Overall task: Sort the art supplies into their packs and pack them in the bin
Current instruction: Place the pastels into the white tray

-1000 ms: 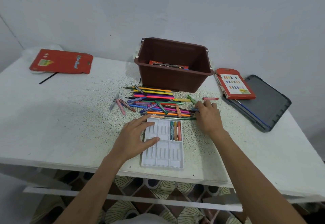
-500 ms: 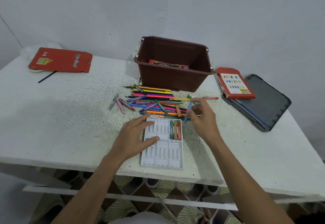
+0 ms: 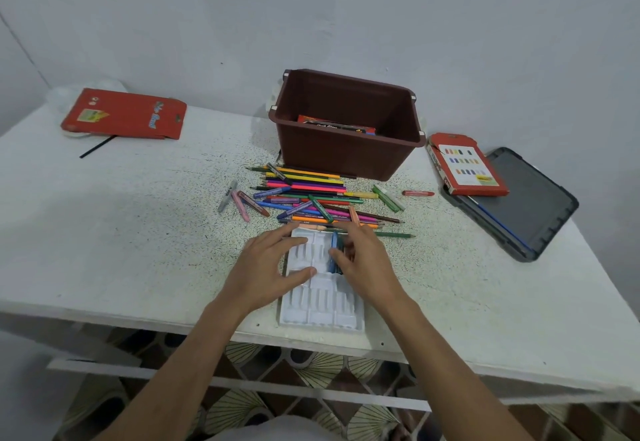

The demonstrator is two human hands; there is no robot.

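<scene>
One brown bin [image 3: 346, 160], one white crayon tray [image 3: 322, 316], one dark grey lid [image 3: 530, 205]. Three red packs: big flat pack [image 3: 124, 114], crayon box [image 3: 467, 170], one pack inside the bin [image 3: 332, 127]. Tray shows two crayons, blue crayon [image 3: 334, 241] and green crayon [image 3: 340, 248]. And the loose pencil pile [image 3: 311, 194]: too tangled to count.

1. The right hand [image 3: 367, 260] leaves the pencil pile [image 3: 311, 198] and comes back over the white tray [image 3: 322, 316].
2. The blue crayon [image 3: 333, 248], lifted in its pinch 0.5 s ago, now sits in a tray slot, held at the thumb tip.
</scene>
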